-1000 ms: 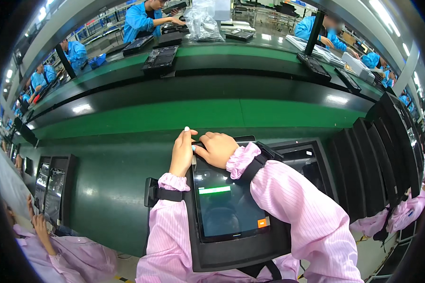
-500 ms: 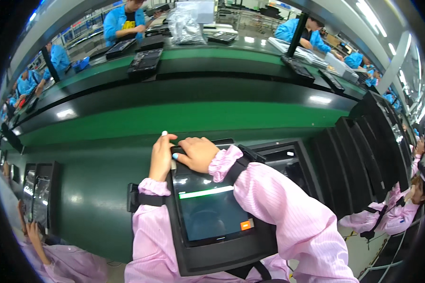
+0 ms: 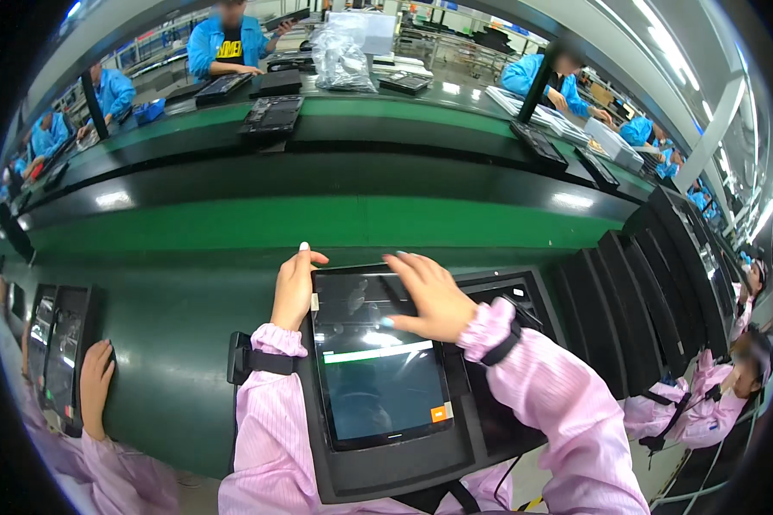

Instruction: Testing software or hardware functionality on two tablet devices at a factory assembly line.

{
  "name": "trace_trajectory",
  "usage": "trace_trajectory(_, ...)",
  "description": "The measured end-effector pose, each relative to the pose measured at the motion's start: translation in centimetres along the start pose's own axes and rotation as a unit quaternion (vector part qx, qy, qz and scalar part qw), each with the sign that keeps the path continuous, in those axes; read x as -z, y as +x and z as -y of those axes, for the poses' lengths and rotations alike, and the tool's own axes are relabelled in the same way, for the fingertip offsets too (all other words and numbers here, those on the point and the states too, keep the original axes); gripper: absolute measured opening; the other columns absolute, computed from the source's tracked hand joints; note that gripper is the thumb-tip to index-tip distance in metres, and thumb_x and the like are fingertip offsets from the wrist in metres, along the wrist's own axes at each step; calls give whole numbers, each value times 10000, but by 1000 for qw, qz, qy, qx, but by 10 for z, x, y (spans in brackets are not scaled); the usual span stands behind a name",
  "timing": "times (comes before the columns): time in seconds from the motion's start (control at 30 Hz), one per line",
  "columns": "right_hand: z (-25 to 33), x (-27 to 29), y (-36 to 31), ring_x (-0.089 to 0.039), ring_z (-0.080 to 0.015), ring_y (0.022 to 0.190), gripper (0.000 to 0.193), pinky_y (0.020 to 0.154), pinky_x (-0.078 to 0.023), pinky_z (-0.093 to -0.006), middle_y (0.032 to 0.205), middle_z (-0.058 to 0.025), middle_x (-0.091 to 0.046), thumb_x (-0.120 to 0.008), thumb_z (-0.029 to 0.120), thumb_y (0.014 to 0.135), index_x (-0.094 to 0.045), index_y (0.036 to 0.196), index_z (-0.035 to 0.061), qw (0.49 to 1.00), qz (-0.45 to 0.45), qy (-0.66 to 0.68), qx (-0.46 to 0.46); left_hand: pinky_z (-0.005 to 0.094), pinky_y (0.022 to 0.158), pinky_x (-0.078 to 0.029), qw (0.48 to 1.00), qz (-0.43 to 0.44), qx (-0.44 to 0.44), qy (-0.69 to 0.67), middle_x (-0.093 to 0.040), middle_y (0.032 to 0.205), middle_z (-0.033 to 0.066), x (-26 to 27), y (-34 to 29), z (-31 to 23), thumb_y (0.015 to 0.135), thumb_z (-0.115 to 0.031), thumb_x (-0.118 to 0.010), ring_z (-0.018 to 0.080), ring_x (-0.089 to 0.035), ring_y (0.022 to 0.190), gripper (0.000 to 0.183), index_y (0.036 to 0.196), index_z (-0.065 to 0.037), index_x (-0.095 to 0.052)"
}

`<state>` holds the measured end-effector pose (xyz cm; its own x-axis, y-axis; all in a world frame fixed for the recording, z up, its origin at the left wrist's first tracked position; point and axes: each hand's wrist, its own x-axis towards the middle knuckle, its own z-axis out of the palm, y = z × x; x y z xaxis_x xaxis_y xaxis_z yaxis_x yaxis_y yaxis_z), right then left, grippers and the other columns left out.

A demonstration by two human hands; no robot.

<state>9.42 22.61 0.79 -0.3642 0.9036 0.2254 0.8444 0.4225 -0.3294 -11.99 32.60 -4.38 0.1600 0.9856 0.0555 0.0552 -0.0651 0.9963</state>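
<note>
A tablet point(image 3: 378, 399) with its dark screen lit, a green-white bar across it and an orange patch near a lower corner, lies face up in a black two-compartment tray point(image 3: 386, 476). Smudges and reflections show on its upper glass. My left hand point(image 3: 292, 292) is at the upper left corner, its fingers bent around the tray's edge there; what lies under them is partly hidden. My right hand point(image 3: 434, 300) is over the tablet's upper right part, fingers spread and slightly blurred, holding nothing. Whether its fingertips touch the glass, I cannot tell.
Tall black trays point(image 3: 636, 309) stand stacked at the right. At the left, another person's hand point(image 3: 96, 386) is beside a second black tray point(image 3: 82, 318). Across the green bench, people in blue work among opened devices point(image 3: 273, 116) and a clear plastic bag point(image 3: 342, 56).
My right hand has moved right from the tablet's upper left corner, and its fingers have spread. My left hand has stayed put. The neighbour's hand at the left has shifted to the tray's side.
</note>
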Motion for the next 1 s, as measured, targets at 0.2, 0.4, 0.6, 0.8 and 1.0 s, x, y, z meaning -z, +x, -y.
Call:
trace_trajectory(0.2,-12,-4,-41,-236,-418,1257,984,1023,-253,-455,1374,-272,-184,-741,308,610,-169,1366,44,997,13,72,-38,219,490,-289,1000,4,-19,13,-481,566,-25,-6,1,-5,952,-359,-317,47,-396,520,484,807,-3,-612)
trace_trajectory(0.4,-14,-5,-49,-196,-385,1293,886,1061,-189,-418,1372,-253,-212,-690,182,664,-161,1350,-1,977,-21,199,-73,206,482,-296,1000,12,-13,-1,-486,549,-28,-3,4,-1,954,-371,-312,41,-414,512,481,827,-8,-601)
trace_trajectory(0.6,-4,-5,-56,-231,-384,1274,818,1048,-214,-410,1355,-257,-236,-666,162,689,-193,1333,-14,990,-29,112,-79,206,473,-296,1000,17,-12,-3,-491,544,-30,-4,3,-2,953,-376,-314,41,-418,501,484,832,-6,-600)
trace_trajectory(0.8,20,0,-70,-379,-383,1147,583,981,-298,-423,1215,-230,-402,-610,96,721,-346,1223,-38,984,-134,113,-32,205,481,-302,1000,14,-11,-5,-489,557,-31,-3,2,1,950,-381,-324,42,-425,513,479,839,-9,-605)
trace_trajectory(1.0,97,-14,-130,-537,-260,888,301,804,-433,-346,982,-120,-548,-552,102,777,-517,1046,-29,930,191,214,231,271,561,-350,999,-7,-38,5,-485,601,24,-4,7,0,933,-352,-345,104,-440,586,473,791,7,-618)
